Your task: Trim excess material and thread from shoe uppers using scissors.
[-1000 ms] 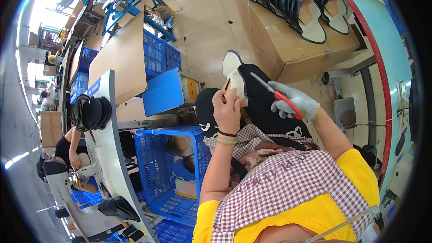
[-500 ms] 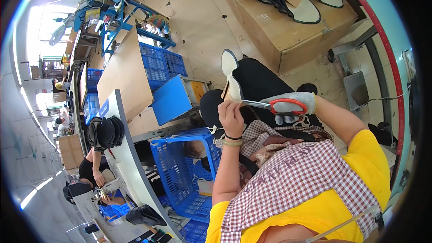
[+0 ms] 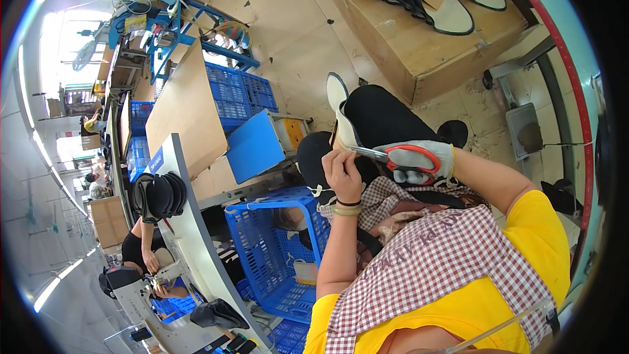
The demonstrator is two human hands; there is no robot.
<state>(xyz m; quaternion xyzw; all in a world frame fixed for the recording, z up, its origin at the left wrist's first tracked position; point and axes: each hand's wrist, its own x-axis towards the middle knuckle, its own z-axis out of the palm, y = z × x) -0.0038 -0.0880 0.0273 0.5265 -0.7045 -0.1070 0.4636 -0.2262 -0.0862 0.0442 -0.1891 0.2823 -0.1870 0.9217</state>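
Observation:
My bare left hand (image 3: 342, 174) pinches the near end of a shoe upper (image 3: 345, 126), a cream-lined piece with a dark edge. The piece points away from me over my dark-clad legs. My right hand (image 3: 411, 165), in a grey-white glove, is closed round the red handles of a pair of scissors (image 3: 375, 153). Their metal blades point left and reach the near edge of the upper, beside my left fingertips. Whether the blades touch the material cannot be made out.
A cardboard box (image 3: 452, 59) ahead bears rows of similar black-and-cream uppers (image 3: 452, 10). A blue plastic crate (image 3: 288, 301) stands at my left, beside a sewing table (image 3: 196, 236) with stacked black pieces (image 3: 159, 195). A co-worker's hands (image 3: 152, 263) are at the sewing machine.
The upper has turned so its lining shows more edge-on. The scissors and my gloved hand have shifted slightly left relative to my body. The view has moved a little.

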